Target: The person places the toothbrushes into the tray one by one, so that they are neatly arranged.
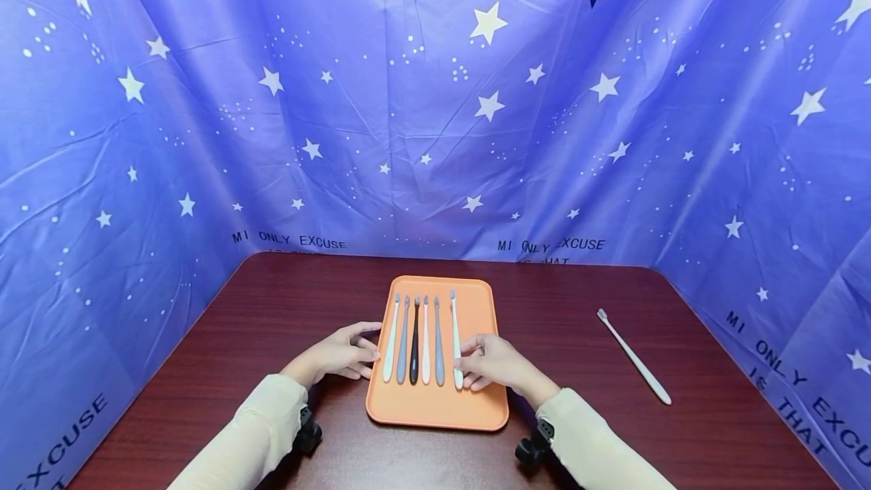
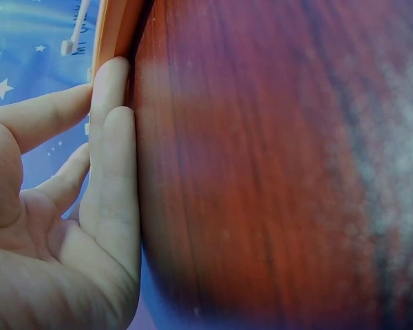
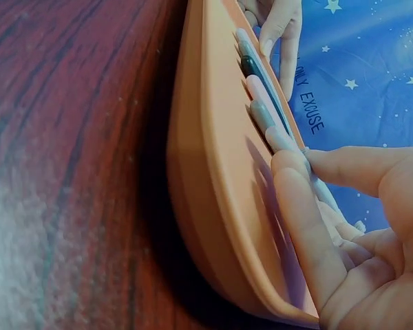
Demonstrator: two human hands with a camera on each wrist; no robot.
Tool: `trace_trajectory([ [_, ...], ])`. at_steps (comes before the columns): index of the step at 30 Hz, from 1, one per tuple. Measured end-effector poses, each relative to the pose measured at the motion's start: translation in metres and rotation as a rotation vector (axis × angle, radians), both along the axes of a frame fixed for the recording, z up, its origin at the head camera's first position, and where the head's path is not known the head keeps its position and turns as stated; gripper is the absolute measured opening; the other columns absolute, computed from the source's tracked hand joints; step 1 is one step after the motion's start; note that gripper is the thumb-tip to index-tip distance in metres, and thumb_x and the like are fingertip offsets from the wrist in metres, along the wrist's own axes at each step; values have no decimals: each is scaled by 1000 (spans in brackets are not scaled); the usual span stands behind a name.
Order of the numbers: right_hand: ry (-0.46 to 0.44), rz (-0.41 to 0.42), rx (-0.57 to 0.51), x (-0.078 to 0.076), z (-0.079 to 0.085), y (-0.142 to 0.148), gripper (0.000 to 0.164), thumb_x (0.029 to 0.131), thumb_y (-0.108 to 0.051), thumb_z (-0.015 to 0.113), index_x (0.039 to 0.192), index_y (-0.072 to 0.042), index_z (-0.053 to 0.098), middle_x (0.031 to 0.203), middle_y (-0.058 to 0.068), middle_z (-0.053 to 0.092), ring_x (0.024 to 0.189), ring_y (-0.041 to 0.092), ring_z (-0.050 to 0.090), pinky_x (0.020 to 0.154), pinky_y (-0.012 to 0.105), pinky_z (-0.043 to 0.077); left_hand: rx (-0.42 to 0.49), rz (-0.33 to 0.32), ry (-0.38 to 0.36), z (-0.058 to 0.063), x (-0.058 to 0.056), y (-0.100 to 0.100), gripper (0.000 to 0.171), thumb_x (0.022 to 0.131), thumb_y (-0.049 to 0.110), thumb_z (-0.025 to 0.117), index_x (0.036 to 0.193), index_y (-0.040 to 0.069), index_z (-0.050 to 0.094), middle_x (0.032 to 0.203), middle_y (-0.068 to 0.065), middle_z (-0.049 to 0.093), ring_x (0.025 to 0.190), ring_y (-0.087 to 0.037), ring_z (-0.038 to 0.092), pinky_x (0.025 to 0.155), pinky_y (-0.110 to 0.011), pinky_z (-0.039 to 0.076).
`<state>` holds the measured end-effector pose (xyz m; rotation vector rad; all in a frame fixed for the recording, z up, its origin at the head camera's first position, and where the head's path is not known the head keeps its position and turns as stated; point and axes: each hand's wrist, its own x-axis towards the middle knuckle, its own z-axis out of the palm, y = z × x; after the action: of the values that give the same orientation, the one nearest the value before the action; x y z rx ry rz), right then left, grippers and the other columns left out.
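An orange tray (image 1: 435, 408) on the table bears a row of toothbrushes, bristle heads at the far side: a white toothbrush (image 1: 391, 342), two grey-blue ones, a black toothbrush (image 1: 414, 346) and a pink toothbrush (image 1: 426, 346). My right hand (image 1: 495, 363) pinches the handle end of another white toothbrush (image 1: 455, 324), to the right of that row and over the tray. In the right wrist view, thumb and fingers (image 3: 299, 213) meet around its handle. Against the tray's left edge rests my left hand (image 1: 340, 352), its fingers (image 2: 118, 165) fairly straight and touching the rim.
Apart from the tray, a white toothbrush (image 1: 634, 356) lies slantwise on the right of the dark red wooden table (image 1: 286, 293). A blue star-patterned cloth (image 1: 435, 134) hangs behind the table and along both sides.
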<state>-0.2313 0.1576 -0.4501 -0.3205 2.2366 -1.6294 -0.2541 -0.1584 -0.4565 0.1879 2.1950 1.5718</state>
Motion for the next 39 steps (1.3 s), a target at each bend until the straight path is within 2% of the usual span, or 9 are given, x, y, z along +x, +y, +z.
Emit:
trace_trajectory([
  [11, -10, 2, 17, -3, -1, -4, 37, 94, -9, 69, 119, 12, 52, 88, 13, 70, 63, 17, 68, 60, 34, 58, 2, -8, 2, -1, -1, -1, 69, 92, 11, 69, 153, 6, 37, 109, -10, 65, 78, -26, 73, 67, -37, 55],
  [27, 20, -27, 98, -4, -2, -11, 38, 92, -10, 72, 119, 12, 55, 79, 12, 68, 63, 19, 68, 60, 35, 58, -2, 5, 4, -1, -1, 0, 70, 91, 11, 70, 153, 7, 37, 108, -9, 65, 78, -27, 73, 68, -39, 56],
  [39, 20, -28, 83, -4, -2, -11, 38, 94, -10, 71, 121, 11, 54, 79, 13, 67, 62, 17, 67, 59, 34, 58, -4, 9, -2, 0, 0, 1, 69, 91, 11, 70, 152, 7, 38, 108, -10, 65, 77, -26, 72, 68, -39, 56],
])
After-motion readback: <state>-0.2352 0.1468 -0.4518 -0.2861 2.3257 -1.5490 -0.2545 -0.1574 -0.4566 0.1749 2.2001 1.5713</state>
